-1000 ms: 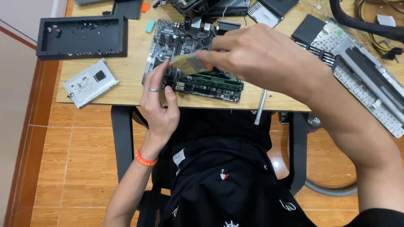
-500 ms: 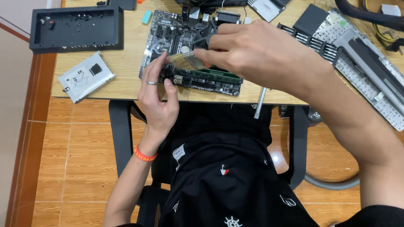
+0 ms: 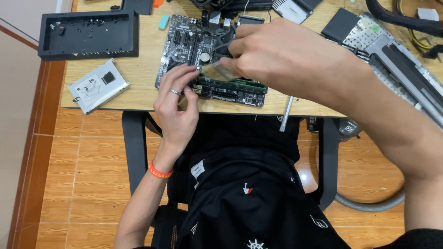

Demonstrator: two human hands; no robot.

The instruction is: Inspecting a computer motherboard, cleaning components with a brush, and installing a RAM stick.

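Note:
A black motherboard (image 3: 184, 39) lies on the wooden table (image 3: 143, 69) near its front edge, with green memory sticks (image 3: 240, 86) seated along its near side. My left hand (image 3: 177, 108), wearing a ring and an orange wristband, rests its fingertips on the board's front left corner. My right hand (image 3: 281, 57) reaches in from the right and pinches a small clear, yellowish plastic piece (image 3: 214, 71) just above the memory sticks. The fingers of both hands nearly meet there.
A black plastic tray (image 3: 87, 34) lies at the table's far left, a silver drive bracket (image 3: 98, 85) in front of it. Metal chassis parts (image 3: 397, 60) cover the right side. A screwdriver (image 3: 286, 113) hangs over the front edge. A grey hose (image 3: 369, 203) curls on the floor.
My left hand has shifted its fingertips up onto the board's corner. My right hand stays over the memory sticks with the clear piece.

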